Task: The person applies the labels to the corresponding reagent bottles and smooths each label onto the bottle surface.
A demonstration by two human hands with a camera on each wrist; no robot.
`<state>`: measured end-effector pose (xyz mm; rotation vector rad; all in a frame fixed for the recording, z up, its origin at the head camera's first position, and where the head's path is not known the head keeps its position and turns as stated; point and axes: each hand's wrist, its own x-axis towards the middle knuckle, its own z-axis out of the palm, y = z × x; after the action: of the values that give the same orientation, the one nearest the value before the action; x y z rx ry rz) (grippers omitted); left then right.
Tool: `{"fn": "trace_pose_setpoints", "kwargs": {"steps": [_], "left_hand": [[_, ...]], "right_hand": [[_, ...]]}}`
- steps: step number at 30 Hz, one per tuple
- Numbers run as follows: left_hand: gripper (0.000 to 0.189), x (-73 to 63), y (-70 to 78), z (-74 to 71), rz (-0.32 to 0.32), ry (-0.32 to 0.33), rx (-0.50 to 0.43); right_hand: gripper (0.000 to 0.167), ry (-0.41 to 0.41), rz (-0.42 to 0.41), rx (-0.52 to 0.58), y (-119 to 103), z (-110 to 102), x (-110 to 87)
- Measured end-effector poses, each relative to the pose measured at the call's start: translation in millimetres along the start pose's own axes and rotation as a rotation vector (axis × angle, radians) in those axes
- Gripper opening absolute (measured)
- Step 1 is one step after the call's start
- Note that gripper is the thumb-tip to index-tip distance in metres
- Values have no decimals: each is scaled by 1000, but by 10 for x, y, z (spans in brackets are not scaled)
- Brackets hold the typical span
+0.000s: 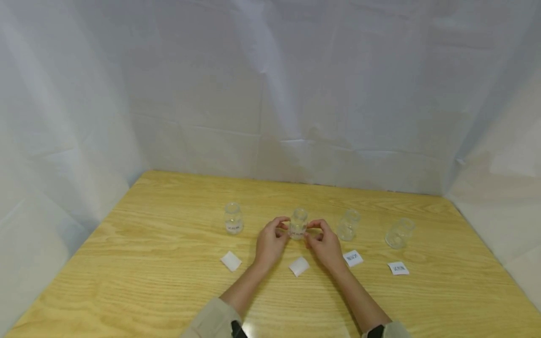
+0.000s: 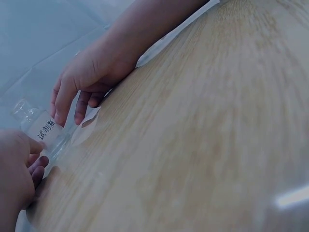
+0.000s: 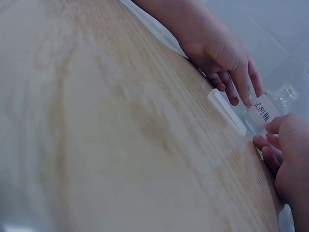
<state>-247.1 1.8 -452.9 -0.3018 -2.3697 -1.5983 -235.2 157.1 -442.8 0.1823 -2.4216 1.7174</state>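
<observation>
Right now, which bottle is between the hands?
Second bottle from left, head view: left hand and right hand flank it; the other three are outside them.

Wood-grain table [image 1: 127,263] with four clear bottles [image 1: 234,219], four white slips [image 1: 231,261].

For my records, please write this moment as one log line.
left hand: touches labelled bottle; right hand: same bottle; leftmost bottle: labelled; rightmost bottle: no label visible
</observation>
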Motion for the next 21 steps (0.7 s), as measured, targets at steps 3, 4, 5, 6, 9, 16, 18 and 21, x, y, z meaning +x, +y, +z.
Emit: {"fn": "trace_pose_setpoints", "kwargs": {"steps": [3,4,5,6,9,16,18,21], "left_hand": [[30,4,6,-3,-8,2,1],[30,4,8,-4,-12,2,2],[30,4,9,-5,-18,2,1],[29,5,9,-5,-25,3,1],[27,7,-4,1,-32,7,-1],[25,3,-24,14,-22,42,-10],[24,3,-17,15,-26,58,-24],[21,-3,1,17,-33,90,-52]], "right_hand": [[23,0,-11,-3,-145,-5,-48],[23,0,-14,-8,-184,-5,-60],[23,1,-14,-11,-195,-5,-63],[24,1,-11,-10,-193,-3,-59],[23,3,-5,-1,-110,2,-31],[21,38,-7,49,140,27,48],[19,63,-9,49,150,22,48],[14,110,-2,37,124,-1,31]]}}
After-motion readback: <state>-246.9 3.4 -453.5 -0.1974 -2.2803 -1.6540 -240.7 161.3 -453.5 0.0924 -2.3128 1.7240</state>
